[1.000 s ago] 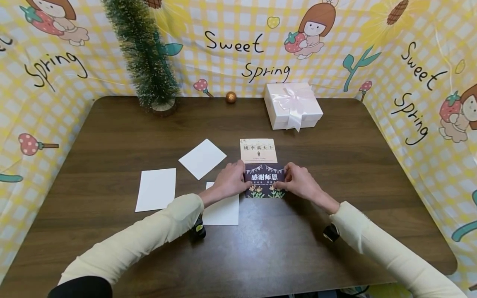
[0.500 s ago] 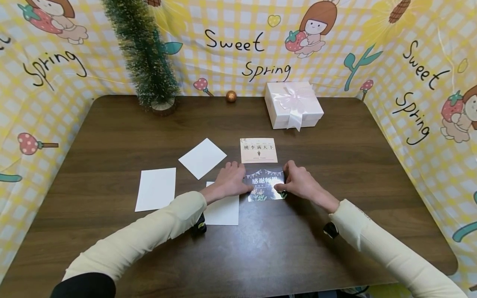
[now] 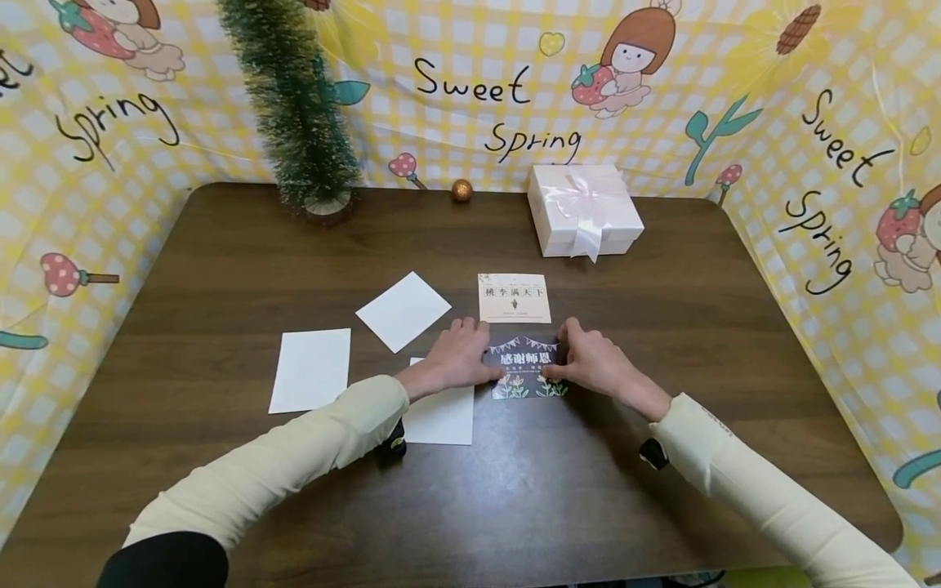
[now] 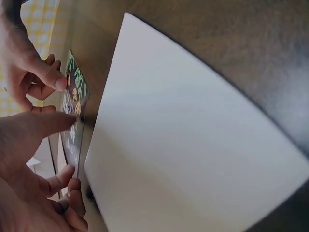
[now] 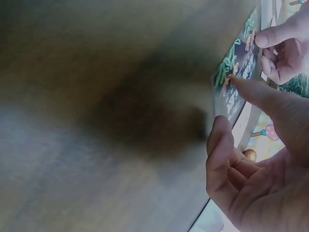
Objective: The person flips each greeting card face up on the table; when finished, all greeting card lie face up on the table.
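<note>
A dark greeting card (image 3: 525, 369) with white Chinese lettering, bunting and flowers lies low over the table between both hands. My left hand (image 3: 457, 356) holds its left edge, thumb on the printed face and fingers curled at the side. On the opposite edge, my right hand (image 3: 597, 361) grips the card in the same way. Just behind it lies a cream card (image 3: 514, 299) with Chinese characters, a narrow strip of table between the two. The left hand overlaps the upper part of a white card (image 3: 443, 416), which fills much of the left wrist view.
Two more white cards lie to the left, one turned at an angle (image 3: 403, 312) and one straighter (image 3: 310, 371). Along the back of the brown table (image 3: 588, 506) stand a small artificial tree (image 3: 301, 122), a gold ball (image 3: 461, 190) and a white ribboned gift box (image 3: 586, 214).
Both hands have drawn the dark card slightly toward the body, opening a gap to the cream card. A glare crossed its face half a second ago and has faded. The head view shifted slightly.
</note>
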`<state>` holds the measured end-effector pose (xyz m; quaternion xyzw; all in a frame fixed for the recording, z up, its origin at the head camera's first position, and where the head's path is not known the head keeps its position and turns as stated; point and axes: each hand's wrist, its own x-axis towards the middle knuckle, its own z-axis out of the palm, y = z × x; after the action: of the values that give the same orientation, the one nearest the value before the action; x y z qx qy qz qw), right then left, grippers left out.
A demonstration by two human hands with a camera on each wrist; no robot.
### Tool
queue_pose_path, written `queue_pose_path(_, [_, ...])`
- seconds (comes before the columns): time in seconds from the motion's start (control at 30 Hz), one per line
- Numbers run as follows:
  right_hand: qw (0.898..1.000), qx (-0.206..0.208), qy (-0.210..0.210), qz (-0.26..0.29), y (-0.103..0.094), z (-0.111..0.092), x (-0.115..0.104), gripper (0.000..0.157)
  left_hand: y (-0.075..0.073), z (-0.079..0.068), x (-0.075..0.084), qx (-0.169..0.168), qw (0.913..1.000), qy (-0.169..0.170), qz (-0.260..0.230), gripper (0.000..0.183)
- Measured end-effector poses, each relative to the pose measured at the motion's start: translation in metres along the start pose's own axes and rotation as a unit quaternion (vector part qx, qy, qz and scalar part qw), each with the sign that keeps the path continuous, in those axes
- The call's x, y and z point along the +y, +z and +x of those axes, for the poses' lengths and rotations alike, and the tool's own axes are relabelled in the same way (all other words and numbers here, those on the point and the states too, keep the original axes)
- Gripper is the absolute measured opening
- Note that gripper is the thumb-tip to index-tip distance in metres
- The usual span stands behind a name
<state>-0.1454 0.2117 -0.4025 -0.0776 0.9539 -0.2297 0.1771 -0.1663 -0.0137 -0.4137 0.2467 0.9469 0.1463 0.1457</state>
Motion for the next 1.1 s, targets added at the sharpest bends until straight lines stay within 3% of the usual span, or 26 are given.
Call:
queue_pose_path(0.2, [0.999,0.027,-0.03,-0.027,-0.004,0.008,-0.015,0.051,-0.016,-0.004,-0.02,0.028,0.9991,0.023,-0.022,0.034])
queue_pose_path(0.4, [0.993,0.073,-0.071,-0.063,-0.004,0.021,-0.033,0.057,-0.036,-0.009,-0.052,0.092,0.9952,0.031,-0.014,0.029])
queue_pose_path(0.5, [0.99,0.074,-0.086,-0.079,-0.001,0.028,-0.045,0.06,-0.044,-0.014,-0.07,0.114,0.9932,0.024,-0.007,0.029])
queue_pose_path(0.83, [0.984,0.052,-0.138,-0.101,0.012,0.05,-0.086,0.067,-0.059,-0.033,-0.114,0.099,0.9946,-0.025,-0.019,0.03])
queue_pose_path(1.1, [0.975,0.048,-0.179,-0.121,0.029,0.066,-0.119,0.067,-0.063,-0.049,-0.138,0.114,0.993,-0.018,-0.024,0.025])
